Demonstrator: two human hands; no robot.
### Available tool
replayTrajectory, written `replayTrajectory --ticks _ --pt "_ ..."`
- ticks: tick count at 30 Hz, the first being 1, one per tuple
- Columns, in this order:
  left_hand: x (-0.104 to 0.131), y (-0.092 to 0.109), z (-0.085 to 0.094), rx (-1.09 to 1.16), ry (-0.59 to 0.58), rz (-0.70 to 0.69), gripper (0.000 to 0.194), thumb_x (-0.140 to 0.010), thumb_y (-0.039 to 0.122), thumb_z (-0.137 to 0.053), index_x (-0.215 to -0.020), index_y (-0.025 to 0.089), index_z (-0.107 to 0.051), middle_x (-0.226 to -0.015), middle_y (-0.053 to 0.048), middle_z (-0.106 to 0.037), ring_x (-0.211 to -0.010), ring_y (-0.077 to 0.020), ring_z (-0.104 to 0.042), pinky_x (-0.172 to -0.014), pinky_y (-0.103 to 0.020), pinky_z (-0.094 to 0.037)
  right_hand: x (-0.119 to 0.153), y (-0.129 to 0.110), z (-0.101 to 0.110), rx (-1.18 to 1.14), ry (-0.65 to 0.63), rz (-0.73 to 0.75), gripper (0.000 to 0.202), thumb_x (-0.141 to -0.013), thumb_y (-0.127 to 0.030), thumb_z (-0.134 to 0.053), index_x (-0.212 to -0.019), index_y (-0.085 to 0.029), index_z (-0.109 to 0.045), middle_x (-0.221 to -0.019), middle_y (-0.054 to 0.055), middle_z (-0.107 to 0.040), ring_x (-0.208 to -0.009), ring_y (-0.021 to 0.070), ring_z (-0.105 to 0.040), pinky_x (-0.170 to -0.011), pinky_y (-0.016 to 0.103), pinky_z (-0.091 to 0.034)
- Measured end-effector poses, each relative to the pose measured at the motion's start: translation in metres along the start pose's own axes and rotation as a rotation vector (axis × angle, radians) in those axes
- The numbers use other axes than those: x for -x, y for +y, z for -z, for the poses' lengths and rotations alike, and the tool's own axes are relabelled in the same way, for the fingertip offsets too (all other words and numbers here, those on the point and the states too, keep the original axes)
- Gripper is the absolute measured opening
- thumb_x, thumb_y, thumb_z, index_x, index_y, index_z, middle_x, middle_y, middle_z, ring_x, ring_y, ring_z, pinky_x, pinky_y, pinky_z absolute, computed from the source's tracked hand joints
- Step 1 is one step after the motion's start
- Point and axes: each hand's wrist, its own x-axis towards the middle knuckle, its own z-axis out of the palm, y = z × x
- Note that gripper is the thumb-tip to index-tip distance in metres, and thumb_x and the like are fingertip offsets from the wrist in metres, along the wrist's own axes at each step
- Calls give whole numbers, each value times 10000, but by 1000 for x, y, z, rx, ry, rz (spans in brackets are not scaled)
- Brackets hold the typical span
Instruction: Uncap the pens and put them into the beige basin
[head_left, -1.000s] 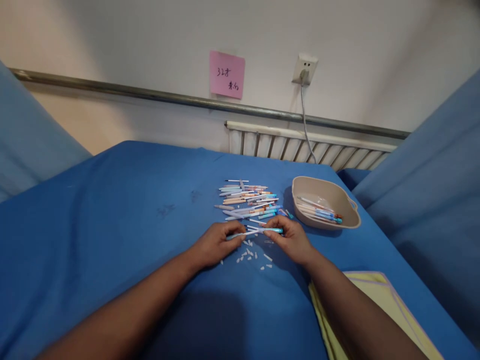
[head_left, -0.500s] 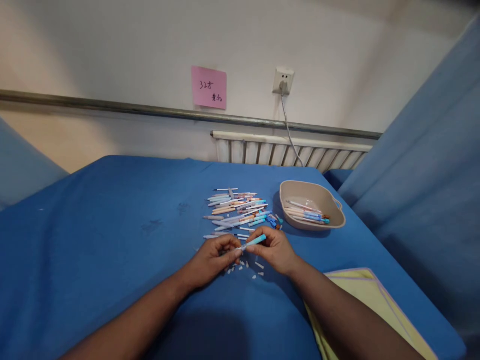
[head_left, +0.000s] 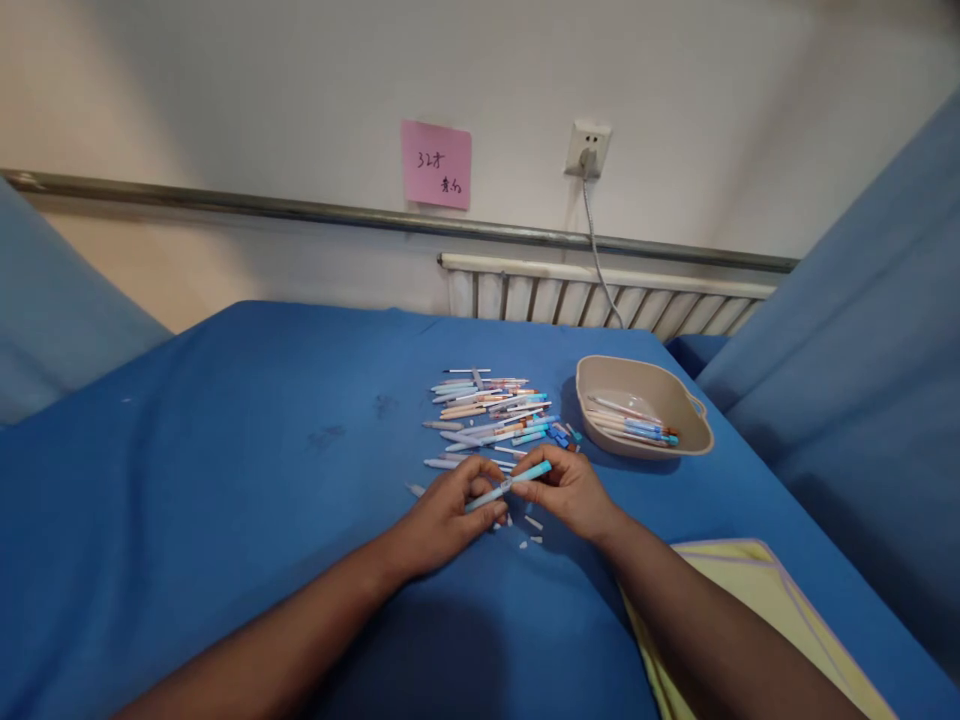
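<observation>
Pen is pinched pretty snug by left fingers and right fingers. More pens just beyond them, basket off right.

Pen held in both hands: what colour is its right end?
The pen's right end is turquoise, best seen in the head view.

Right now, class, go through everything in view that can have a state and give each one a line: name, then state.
Left hand: closed on a pen
Right hand: pinching its turquoise end
Pen: held in both hands
Loose pens: lying in a pile
White pieces: scattered
Tub: open, partly filled
Yellow cloth: folded
Plug: in the socket
Pink note: written on
</observation>
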Motion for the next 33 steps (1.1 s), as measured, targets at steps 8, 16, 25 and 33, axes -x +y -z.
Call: replayTrajectory --ticks 8,16,25,33 --pt "6 7 3 -201 -26 -47 275 -886 317 -514 -1122 196 -440 -896 -27 -685 -851 -190 -631 -760 -295 -437 5 -3 2 215 -67 30 225 -719 -379 -694 -774 -169 -635 -705 12 -655 -626 138 -580 -579 248 -441" --pt "7 2 2 -437 -51 -81 329 -907 313 -473 -1219 231 -410 -1074 -46 -674 -997 -236 -624 -817 -326 -441 8 -8 5 648 -123 261 179 -849 -338 -568 -771 -185 -616 -677 2 -609 -617 126 -543 -590 236 -393" --pt "8 -1 1 -490 -27 -80 467 -899 299 -485 -1331 253 -316 -1085 -46 -676 -1011 -257 -629 -815 -327 -449 10 -8 1 673 -193 354 107 -892 -262 -514 -850 -209 -597 -792 29 -637 -755 158 -584 -700 271 -419" --pt "7 0 0 -550 -9 -50 491 -889 285 -487 -1347 248 -314 -1036 -51 -684 -950 -259 -651 -767 -310 -459 11 -9 0 673 -150 221 158 -837 -335 -592 -922 -208 -552 -838 21 -634 -752 162 -575 -657 259 -414"
